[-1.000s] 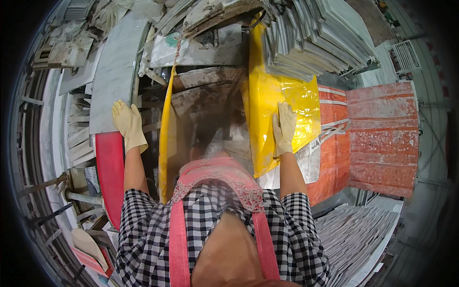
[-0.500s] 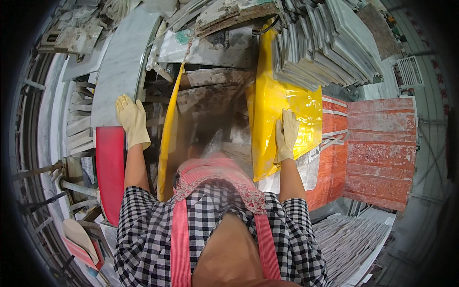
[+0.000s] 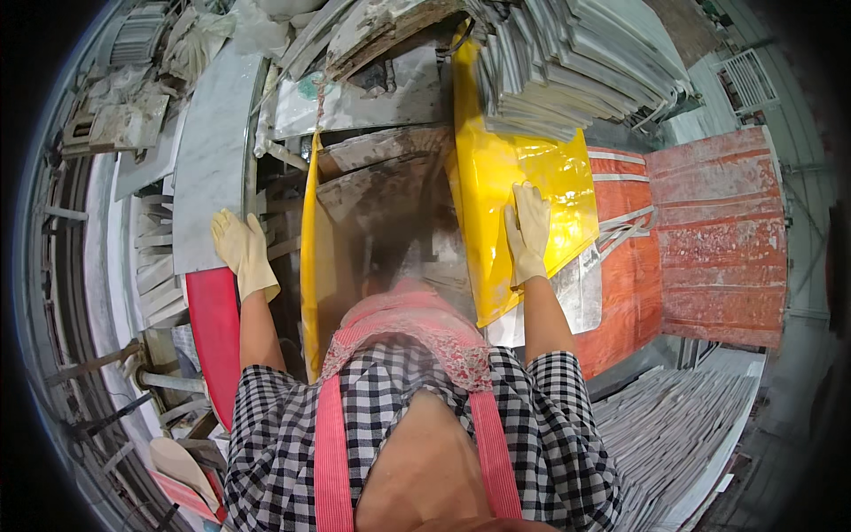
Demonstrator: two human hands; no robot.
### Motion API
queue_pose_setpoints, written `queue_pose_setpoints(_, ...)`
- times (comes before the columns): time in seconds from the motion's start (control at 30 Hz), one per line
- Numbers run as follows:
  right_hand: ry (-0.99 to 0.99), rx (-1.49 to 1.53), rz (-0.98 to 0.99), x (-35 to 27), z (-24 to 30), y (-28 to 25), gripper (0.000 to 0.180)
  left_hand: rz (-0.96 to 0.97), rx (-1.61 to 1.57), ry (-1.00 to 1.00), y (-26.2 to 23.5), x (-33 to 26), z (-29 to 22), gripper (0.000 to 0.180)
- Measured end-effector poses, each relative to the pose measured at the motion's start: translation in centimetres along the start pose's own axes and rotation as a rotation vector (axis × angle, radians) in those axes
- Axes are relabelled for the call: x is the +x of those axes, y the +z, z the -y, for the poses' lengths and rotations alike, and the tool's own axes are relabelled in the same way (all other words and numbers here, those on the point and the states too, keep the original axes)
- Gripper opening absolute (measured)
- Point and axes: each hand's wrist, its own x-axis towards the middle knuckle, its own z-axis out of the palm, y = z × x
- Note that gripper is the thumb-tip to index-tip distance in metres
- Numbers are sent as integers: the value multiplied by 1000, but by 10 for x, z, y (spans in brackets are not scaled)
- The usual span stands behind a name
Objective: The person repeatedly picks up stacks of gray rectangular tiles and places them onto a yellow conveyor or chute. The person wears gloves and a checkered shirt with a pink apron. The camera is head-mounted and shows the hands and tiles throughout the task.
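My left hand [image 3: 239, 249], in a cream rubber glove, lies on the near right corner of a long grey veined marble-like slab [image 3: 210, 168], thumb apart from the fingers. A red panel [image 3: 213, 324] shows just below the slab, beside my left forearm. My right hand [image 3: 528, 229], gloved the same way, rests flat with fingers extended on a glossy yellow plastic sheet [image 3: 565, 182]. Between my arms a dark, dirty hollow [image 3: 390, 213] is partly blurred, and a narrow yellow strip [image 3: 309, 257] hangs along its left side.
Thin grey slabs [image 3: 576, 66] lean in a stack beyond the yellow sheet. Orange, dusty sheeting [image 3: 718, 239] spreads at the right. Another row of thin slabs [image 3: 678, 434] stands at the lower right. Worn wooden boards [image 3: 390, 35] lie at the far side.
The whole view has turned a little, so things at left sit lower and those at far right higher. Both hands remain in place on the slab and the yellow sheet.
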Motion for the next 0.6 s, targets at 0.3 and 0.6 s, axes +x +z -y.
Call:
queue_pose_setpoints(0.3,-44,-2,-68,0,1,2,46,-12,-25,27,3,-2,8,64)
queue_pose_setpoints(0.6,-24,-17,-133,-1,0,6,42,0,-15,94,2,-2,10,63)
